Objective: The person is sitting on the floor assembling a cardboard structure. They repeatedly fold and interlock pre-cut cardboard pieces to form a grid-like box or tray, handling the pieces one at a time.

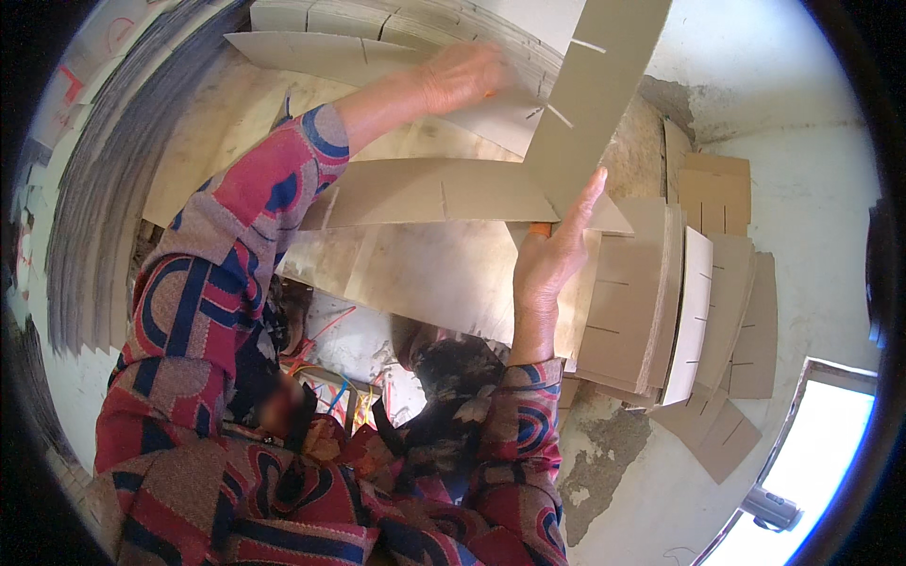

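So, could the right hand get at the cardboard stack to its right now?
Probably yes: nothing visible blocks the right hand from the cardboard stack beside it, though it holds cardboard strips and may need to let go first.

Honestly, I'm getting decent daylight here. The framed opening at lower right is glaring, blowing out to pure white with a bluish tinge, and the pale wall is looking pretty bright too. The wooden board is catching a soft, patchy sheen, while darker patches are sitting just below its near edge. My left hand is showing up smeary around the fingers; my right hand is coming out much crisper. The fisheye is bending the sheet stack on the left, and the corners are going black.
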Motion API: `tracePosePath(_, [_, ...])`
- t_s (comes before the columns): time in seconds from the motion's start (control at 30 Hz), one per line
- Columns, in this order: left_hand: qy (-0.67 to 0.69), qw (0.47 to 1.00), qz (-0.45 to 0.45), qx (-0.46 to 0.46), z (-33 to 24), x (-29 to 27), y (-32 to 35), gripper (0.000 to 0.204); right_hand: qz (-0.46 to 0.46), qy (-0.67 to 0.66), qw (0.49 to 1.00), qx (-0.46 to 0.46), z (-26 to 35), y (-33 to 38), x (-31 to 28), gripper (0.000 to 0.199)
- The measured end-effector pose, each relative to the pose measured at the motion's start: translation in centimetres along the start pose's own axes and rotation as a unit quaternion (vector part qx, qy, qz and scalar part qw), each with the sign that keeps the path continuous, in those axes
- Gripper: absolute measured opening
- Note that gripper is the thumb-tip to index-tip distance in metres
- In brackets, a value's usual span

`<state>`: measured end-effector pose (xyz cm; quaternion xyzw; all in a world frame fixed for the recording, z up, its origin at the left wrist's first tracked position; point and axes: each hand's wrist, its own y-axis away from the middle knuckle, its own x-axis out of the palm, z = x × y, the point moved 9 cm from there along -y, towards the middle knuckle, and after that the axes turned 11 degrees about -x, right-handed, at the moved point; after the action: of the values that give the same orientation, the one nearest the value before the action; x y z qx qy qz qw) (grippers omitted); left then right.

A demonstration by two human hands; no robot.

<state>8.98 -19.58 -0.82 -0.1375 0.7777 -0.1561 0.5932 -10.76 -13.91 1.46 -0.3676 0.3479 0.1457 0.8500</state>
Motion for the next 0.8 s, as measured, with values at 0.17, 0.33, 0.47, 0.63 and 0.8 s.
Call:
tracePosePath(0.17, [0.034,0.993,-0.081,0.077,-3.0,-2.7,0.7,0.008,-0.008,0.032,0.999,-0.025,-0.3,0.2,-0.2,0.084])
tracePosePath(0.33, [0.068,0.988,-0.097,0.095,-5.7,-4.5,2.3,0.008,0.008,0.001,1.000,-0.015,-0.5,0.7,0.0,0.085])
tracePosePath(0.47, [0.085,0.987,-0.096,0.096,-6.7,-5.6,3.7,0.010,0.013,0.029,0.999,-0.016,-0.3,0.8,-0.3,0.085])
tracePosePath(0.63, [0.037,0.987,-0.136,0.080,-5.4,-6.1,3.8,0.013,0.035,-0.023,0.999,-0.027,0.6,1.0,0.4,0.084])
tracePosePath(0.8, [0.045,0.988,-0.119,0.086,-5.7,-6.3,4.0,0.012,0.013,-0.012,0.999,-0.035,1.1,1.1,-0.2,0.084])
